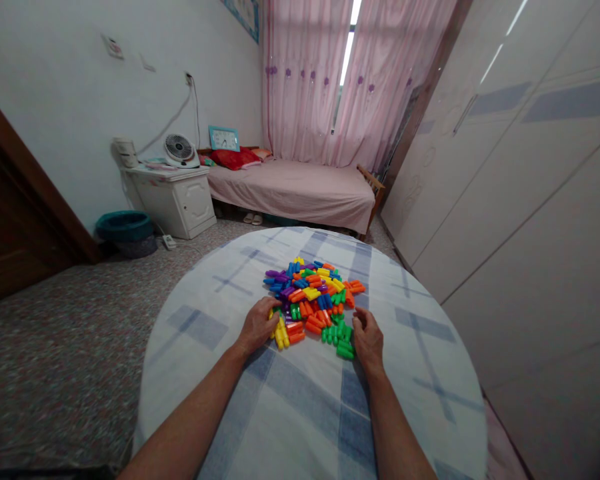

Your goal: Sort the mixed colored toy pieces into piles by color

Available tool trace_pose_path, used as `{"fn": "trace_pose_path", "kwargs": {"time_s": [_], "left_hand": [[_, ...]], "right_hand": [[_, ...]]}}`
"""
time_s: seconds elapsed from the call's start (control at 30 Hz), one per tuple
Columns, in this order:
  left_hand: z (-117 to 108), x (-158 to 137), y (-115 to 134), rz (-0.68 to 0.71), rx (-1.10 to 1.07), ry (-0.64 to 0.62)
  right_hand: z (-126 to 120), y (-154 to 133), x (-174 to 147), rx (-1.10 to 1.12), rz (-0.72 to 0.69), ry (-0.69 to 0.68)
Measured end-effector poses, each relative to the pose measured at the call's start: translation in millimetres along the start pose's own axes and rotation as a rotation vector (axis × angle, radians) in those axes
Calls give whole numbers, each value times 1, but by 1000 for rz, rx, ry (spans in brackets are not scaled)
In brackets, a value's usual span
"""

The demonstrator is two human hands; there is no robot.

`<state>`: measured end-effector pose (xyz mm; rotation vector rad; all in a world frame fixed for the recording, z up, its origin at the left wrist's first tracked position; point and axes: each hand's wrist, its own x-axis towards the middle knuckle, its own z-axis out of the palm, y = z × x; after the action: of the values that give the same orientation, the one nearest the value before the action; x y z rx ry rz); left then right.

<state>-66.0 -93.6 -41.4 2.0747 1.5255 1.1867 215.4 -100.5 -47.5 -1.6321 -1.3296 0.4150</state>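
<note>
A heap of colourful plastic building blocks (313, 293), shaped like short joined pegs, lies in the middle of the cloth-covered table (300, 413). My left hand (258, 327) rests at the heap's left edge, its fingers loosely bent against yellow blocks (281, 335); its fingertips are partly hidden among them. On the other side, my right hand (369, 339) lies beside green blocks (344, 333), fingers loosely curled and apart, with nothing seen in them. Orange blocks (314, 324) sit between the two hands. Purple and blue blocks (276, 283) are mostly at the far left of the heap.
Beyond the round table stands a bed (300, 183) with a pink sheet. A white cabinet (180, 200) holding a small fan (180, 149) is at the left, near a teal-lined bin (125, 227). A tall wardrobe (520, 200) runs along the right side.
</note>
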Motion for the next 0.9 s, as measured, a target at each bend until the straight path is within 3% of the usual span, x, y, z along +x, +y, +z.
{"fn": "trace_pose_path", "kwargs": {"time_s": [0.9], "left_hand": [[0, 0, 0, 29, 32, 2]], "right_hand": [[-1, 0, 0, -31, -35, -22]]}}
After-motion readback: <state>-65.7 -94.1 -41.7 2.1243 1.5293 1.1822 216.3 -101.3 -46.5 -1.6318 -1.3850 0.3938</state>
